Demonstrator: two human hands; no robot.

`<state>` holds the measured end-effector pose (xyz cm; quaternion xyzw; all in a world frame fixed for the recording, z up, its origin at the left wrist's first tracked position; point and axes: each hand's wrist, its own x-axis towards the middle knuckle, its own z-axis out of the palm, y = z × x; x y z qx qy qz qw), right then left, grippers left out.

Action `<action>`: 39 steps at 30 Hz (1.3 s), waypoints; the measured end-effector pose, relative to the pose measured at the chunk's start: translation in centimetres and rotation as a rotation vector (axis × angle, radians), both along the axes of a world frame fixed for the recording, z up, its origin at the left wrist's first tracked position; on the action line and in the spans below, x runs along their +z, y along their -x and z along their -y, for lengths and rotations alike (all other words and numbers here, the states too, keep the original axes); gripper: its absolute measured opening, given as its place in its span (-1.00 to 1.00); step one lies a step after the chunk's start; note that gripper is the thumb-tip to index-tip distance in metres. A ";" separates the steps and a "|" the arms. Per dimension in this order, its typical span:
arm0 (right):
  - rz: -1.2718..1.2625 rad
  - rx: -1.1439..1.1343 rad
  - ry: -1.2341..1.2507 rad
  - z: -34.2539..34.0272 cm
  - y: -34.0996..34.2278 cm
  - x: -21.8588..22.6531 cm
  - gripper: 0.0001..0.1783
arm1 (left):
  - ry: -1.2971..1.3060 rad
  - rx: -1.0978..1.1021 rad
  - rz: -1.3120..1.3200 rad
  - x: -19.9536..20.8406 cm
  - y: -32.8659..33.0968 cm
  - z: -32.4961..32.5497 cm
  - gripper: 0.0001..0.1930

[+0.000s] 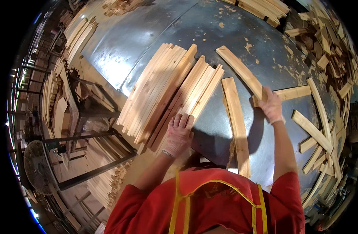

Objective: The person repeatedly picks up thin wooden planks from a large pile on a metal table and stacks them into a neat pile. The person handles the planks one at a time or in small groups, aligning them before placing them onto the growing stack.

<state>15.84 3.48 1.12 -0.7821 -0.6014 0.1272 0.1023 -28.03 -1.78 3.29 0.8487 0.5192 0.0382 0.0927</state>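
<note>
My left hand (179, 134), in a pale glove, lies on the near part of a row of light wooden boards (200, 85), its fingers stretched over their edges. Close by on the left, a second row of boards (157, 85) stands side by side. My right hand (271, 106), also gloved, is closed round the near end of a wooden board (241, 70) that slants away to the far left. Its thumb side is hidden. Beneath that hand, another board (294, 93) crosses to the right. Between my hands a long board (236, 124) points towards me.
The dark metal tabletop (210, 35) carries scattered wood chips. Several loose boards (319, 132) overlap at the right, below a heap of offcuts (331, 35). A bundle of boards (261, 9) lies at the far edge. A metal frame (97, 167) and a fan (39, 167) stand at left.
</note>
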 end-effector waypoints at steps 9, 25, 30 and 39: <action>-0.060 -0.225 0.236 19.6 15.8 -0.9 0.15 | -0.123 -0.050 0.040 -0.3 1.1 0.2 -0.32; -0.966 0.398 0.655 8.2 21.2 0.3 -0.27 | -0.181 -0.170 0.107 -0.9 -2.3 -1.0 -0.37; -0.331 0.017 0.157 3.4 3.6 2.3 -0.25 | -0.136 -0.189 0.163 -2.1 -2.3 -1.6 -0.45; 0.290 0.421 0.141 -3.0 -6.0 -0.8 -0.42 | -0.074 -0.040 -0.090 0.3 -7.8 -1.1 -0.44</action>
